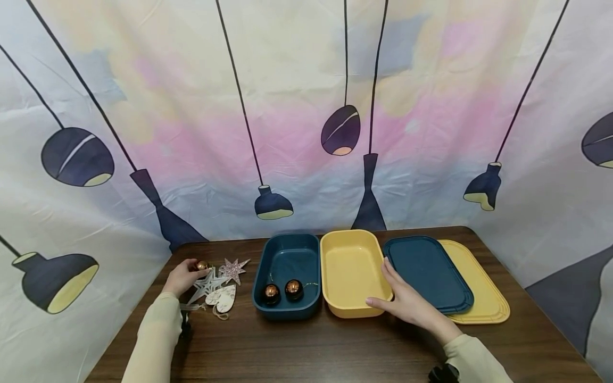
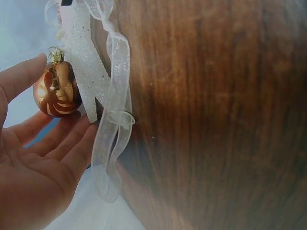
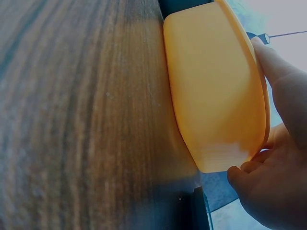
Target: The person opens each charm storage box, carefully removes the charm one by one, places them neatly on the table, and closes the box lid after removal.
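At the table's left side, my left hand (image 1: pixel 181 277) holds a shiny copper bauble (image 2: pixel 57 91) between thumb and fingers. Beside it lie a white glittery star (image 1: pixel 210 283), a pink glittery star (image 1: pixel 233 270) and a white wooden heart (image 1: pixel 222 299). A sheer white ribbon loop (image 2: pixel 117 72) hangs by the fingers in the left wrist view. Two dark copper baubles, one of them a round bauble (image 1: pixel 293 289), sit in the blue container (image 1: pixel 287 315). My right hand (image 1: pixel 412 303) rests spread on the near right corner of the yellow container (image 1: pixel 354 311), thumb at its front rim.
Right of the yellow container, a blue lid (image 1: pixel 428 274) overlaps a yellow lid (image 1: pixel 493 292). All stand on a brown wooden table (image 1: pixel 306 351). A fabric backdrop (image 1: pixel 297 106) with painted lamps hangs close behind the table.
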### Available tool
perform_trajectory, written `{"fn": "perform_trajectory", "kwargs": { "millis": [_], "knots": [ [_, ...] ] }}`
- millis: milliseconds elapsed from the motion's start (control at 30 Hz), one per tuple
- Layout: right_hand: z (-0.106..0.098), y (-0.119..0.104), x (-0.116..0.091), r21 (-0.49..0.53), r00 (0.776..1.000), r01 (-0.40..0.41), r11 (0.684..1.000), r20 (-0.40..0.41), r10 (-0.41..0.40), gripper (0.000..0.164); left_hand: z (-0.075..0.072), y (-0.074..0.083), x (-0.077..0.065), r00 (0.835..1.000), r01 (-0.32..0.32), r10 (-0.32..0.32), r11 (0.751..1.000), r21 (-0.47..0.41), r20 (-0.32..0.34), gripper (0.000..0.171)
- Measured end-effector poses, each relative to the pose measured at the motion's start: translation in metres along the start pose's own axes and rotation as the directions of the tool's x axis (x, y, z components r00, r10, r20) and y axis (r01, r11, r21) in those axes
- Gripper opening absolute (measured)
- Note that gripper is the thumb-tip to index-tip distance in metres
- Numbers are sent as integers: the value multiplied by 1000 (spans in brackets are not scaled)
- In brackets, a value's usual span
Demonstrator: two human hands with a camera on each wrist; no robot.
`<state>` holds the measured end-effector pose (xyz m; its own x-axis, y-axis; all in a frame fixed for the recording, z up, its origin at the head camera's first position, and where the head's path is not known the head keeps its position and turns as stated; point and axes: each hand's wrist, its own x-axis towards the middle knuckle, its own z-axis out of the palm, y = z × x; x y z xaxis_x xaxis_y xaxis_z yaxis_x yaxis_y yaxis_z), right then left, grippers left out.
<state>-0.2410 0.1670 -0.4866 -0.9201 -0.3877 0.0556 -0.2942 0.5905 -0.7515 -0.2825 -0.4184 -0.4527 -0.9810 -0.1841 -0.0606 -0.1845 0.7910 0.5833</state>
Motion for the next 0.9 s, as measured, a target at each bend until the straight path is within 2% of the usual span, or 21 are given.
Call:
{"fn": "perform_trajectory", "kwargs": {
  "millis": [633,900],
  "knots": [
    [-1,-2,0,-7,1000,3,1000,-6,-3,111,0,-1,3,1000,3,-3,1000,29,-3,79],
    [0,-1,0,2,1000,4,1000,-7,-4,111,1,-2,2,1000,29,-29,1000,2,-3,79]
  ]
}}
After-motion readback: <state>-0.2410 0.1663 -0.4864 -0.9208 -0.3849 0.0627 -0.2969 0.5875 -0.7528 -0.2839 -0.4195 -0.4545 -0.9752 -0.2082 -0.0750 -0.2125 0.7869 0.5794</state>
